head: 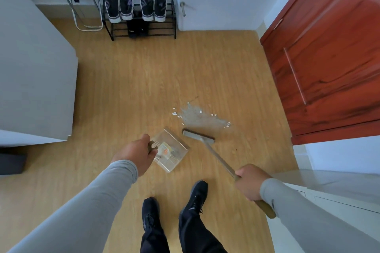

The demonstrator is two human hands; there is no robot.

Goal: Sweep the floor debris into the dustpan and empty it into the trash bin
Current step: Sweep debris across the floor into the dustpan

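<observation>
The left hand (pixel 135 153) has its fingers curled round the handle of a clear dustpan (pixel 171 151), holding it above the wood floor (pixel 123 88) near the middle of the room, its mouth turned toward the far right. The right hand (pixel 249 182) grips the brown handle of a broom (pixel 207 144), fingers wrapped fully round it, the handle's end sticking out behind the wrist. The broom head sits on the floor just right of the dustpan's far corner, a small gap between them. Directly beyond the broom head lies the debris (pixel 202 118): a grey dusty patch with small white scraps scattered round its edges, toward the right side of the floor near a red door (pixel 329 57). None of it is in the dustpan as far as can be seen. A shoe rack (pixel 141 16) with two pairs of shoes stands against the far wall, a folding stool (pixel 85 10) to its left. The person's black shoes (pixel 174 205) stand at the near edge of the floor. Both sleeves are grey.
</observation>
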